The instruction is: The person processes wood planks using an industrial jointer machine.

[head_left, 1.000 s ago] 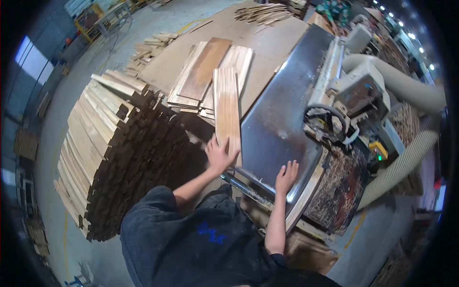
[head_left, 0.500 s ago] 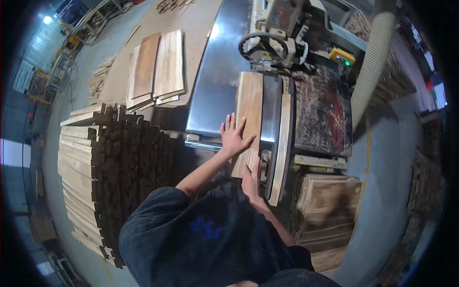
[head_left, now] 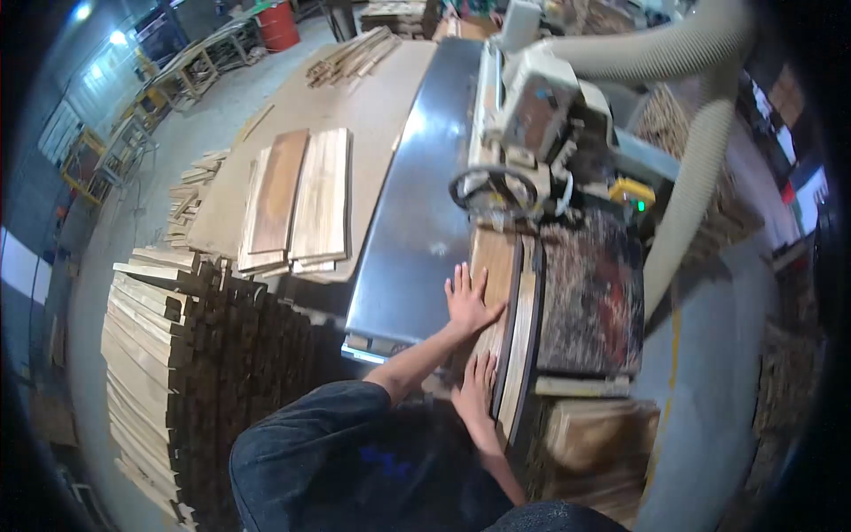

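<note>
A wooden board (head_left: 494,268) lies lengthwise on the shiny metal table (head_left: 399,239), its far end beneath the machine (head_left: 532,115) with a black handwheel (head_left: 493,191). My left hand (head_left: 470,303) rests with spread fingers on the board's left side. Nearer my body, my right hand (head_left: 475,387) lies flat on the near part of the same board, fingers stretched forward. Just right of the board runs a narrow wood strip (head_left: 523,330) between dark edges.
Several boards (head_left: 319,197) lie on a brown sheet (head_left: 381,97) at the left. A tall wood stack (head_left: 142,355) stands at lower left, another stack (head_left: 598,443) at lower right. A ribbed hose (head_left: 691,213) hangs right of the machine.
The board has slid forward, its far end now under the machine. Both hands have stayed on it. The view has tilted up, showing more of the machine and hose.
</note>
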`<state>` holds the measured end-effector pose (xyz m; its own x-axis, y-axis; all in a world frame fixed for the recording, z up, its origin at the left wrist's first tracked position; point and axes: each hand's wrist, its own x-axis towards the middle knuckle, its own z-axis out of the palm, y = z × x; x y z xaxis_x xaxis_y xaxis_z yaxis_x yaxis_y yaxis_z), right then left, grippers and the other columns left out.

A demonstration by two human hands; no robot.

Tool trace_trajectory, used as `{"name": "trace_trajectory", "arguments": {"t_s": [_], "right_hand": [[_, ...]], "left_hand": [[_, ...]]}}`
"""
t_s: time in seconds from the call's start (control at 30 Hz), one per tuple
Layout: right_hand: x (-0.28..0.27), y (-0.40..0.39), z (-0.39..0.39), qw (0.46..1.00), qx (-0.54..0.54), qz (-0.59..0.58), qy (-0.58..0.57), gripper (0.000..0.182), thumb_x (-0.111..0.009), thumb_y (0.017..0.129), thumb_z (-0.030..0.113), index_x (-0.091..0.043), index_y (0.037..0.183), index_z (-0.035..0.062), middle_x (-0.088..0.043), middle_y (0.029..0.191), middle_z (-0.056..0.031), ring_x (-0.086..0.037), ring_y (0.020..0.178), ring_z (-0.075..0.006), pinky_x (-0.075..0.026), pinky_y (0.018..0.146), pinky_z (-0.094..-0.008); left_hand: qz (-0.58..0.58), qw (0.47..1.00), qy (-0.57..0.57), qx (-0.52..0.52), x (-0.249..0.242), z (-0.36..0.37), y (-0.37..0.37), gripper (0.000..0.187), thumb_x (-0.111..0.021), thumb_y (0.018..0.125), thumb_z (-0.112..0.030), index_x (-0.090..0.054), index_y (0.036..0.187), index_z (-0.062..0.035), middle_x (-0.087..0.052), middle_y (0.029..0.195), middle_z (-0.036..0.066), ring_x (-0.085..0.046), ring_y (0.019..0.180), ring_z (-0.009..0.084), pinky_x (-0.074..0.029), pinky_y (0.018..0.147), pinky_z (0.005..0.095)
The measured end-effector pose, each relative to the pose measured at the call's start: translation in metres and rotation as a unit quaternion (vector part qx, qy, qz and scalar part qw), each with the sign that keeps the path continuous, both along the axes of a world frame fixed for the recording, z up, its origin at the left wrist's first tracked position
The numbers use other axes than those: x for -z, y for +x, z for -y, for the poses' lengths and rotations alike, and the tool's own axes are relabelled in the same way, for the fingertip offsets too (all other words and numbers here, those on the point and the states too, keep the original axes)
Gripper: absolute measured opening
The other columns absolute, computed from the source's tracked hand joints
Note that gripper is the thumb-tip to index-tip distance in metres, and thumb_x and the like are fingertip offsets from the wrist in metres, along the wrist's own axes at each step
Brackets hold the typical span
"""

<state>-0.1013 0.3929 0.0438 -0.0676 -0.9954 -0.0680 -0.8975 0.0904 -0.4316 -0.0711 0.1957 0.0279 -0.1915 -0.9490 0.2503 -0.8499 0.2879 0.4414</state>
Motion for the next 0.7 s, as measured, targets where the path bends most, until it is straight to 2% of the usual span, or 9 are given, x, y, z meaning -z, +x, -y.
{"name": "trace_trajectory", "arguments": {"t_s": [0.1,0.13,0.23,0.4,0.43,0.47,0.53,0.6,0.7], "right_hand": [[-0.002,-0.001,0.040,0.998,0.016,-0.011,0.060,0.097,-0.077,0.075,0.030,-0.024,0.147,-0.0089,-0.015,0.154,-0.0329,-0.008,0.145,-0.0506,-0.013,0.117,-0.0581],[-0.009,0.002,0.052,0.991,0.006,-0.081,0.107,0.104,-0.076,0.076,0.045,-0.022,0.147,-0.0101,-0.014,0.154,-0.0345,-0.007,0.145,-0.0517,-0.011,0.117,-0.0592],[-0.005,0.003,0.081,0.996,0.030,-0.069,0.056,0.117,-0.071,0.072,0.066,-0.024,0.144,-0.0135,-0.010,0.154,-0.0369,-0.003,0.144,-0.0528,-0.008,0.117,-0.0598],[-0.005,-0.008,0.125,0.992,0.026,-0.081,0.094,0.123,-0.069,0.072,0.069,-0.017,0.147,-0.0130,-0.005,0.155,-0.0364,0.005,0.146,-0.0499,-0.001,0.117,-0.0580],[0.001,-0.016,0.132,0.995,0.024,-0.035,0.093,0.120,-0.075,0.071,0.059,-0.016,0.148,-0.0113,-0.005,0.155,-0.0370,0.004,0.145,-0.0513,0.000,0.117,-0.0572],[-0.005,-0.024,0.142,0.989,0.004,-0.030,0.144,0.122,-0.074,0.072,0.061,-0.012,0.150,-0.0094,0.000,0.156,-0.0362,0.007,0.145,-0.0505,0.000,0.117,-0.0567],[-0.015,-0.038,0.161,0.981,0.004,0.055,0.186,0.121,-0.070,0.075,0.064,-0.008,0.152,-0.0074,0.007,0.157,-0.0341,0.012,0.146,-0.0475,0.002,0.118,-0.0549],[-0.021,-0.050,0.178,0.973,0.001,0.064,0.224,0.119,-0.063,0.080,0.067,-0.003,0.153,-0.0054,0.013,0.158,-0.0303,0.017,0.146,-0.0438,0.003,0.118,-0.0528],[-0.020,-0.057,0.201,0.966,-0.005,0.080,0.245,0.114,-0.058,0.085,0.066,0.002,0.153,-0.0032,0.017,0.158,-0.0264,0.021,0.146,-0.0410,0.003,0.118,-0.0514]], "left_hand": [[-0.020,1.000,-0.008,-0.005,-0.003,0.033,-0.007,0.093,-0.058,0.075,-0.072,-0.042,0.147,-0.0151,-0.025,0.153,0.030,-0.018,0.146,0.0426,-0.015,0.113,0.0606],[-0.016,1.000,0.004,0.003,-0.003,0.041,-0.008,0.092,-0.058,0.075,-0.072,-0.043,0.146,-0.0151,-0.026,0.153,0.030,-0.018,0.146,0.0427,-0.016,0.112,0.0605],[-0.047,0.999,-0.010,0.008,-0.001,0.074,-0.015,0.090,-0.061,0.075,-0.070,-0.047,0.143,-0.0119,-0.027,0.152,0.031,-0.022,0.144,0.0433,-0.015,0.112,0.0594],[-0.093,0.996,-0.010,-0.001,0.001,0.119,-0.022,0.080,-0.063,0.079,-0.062,-0.052,0.135,-0.0068,-0.030,0.149,0.033,-0.025,0.142,0.0441,-0.020,0.112,0.0558],[-0.146,0.989,-0.031,-0.021,0.006,0.127,-0.021,0.072,-0.064,0.081,-0.057,-0.054,0.131,-0.0061,-0.030,0.149,0.034,-0.028,0.140,0.0453,-0.023,0.111,0.0538],[-0.203,0.978,-0.038,-0.029,0.001,0.132,-0.015,0.058,-0.066,0.083,-0.044,-0.057,0.126,-0.0059,-0.033,0.146,0.035,-0.035,0.134,0.0478,-0.029,0.108,0.0541],[-0.246,0.966,-0.051,-0.057,0.003,0.152,0.005,0.049,-0.069,0.083,-0.034,-0.058,0.122,-0.0056,-0.037,0.143,0.034,-0.040,0.130,0.0477,-0.035,0.104,0.0543],[-0.300,0.942,-0.102,-0.111,0.013,0.179,0.046,0.036,-0.069,0.081,-0.025,-0.064,0.111,-0.0050,-0.045,0.135,0.033,-0.048,0.122,0.0479,-0.040,0.102,0.0509],[-0.294,0.928,-0.137,-0.185,0.010,0.231,0.163,0.031,-0.070,0.081,-0.024,-0.067,0.104,-0.0030,-0.059,0.115,0.027,-0.056,0.107,0.0435,-0.044,0.095,0.0481]]}}
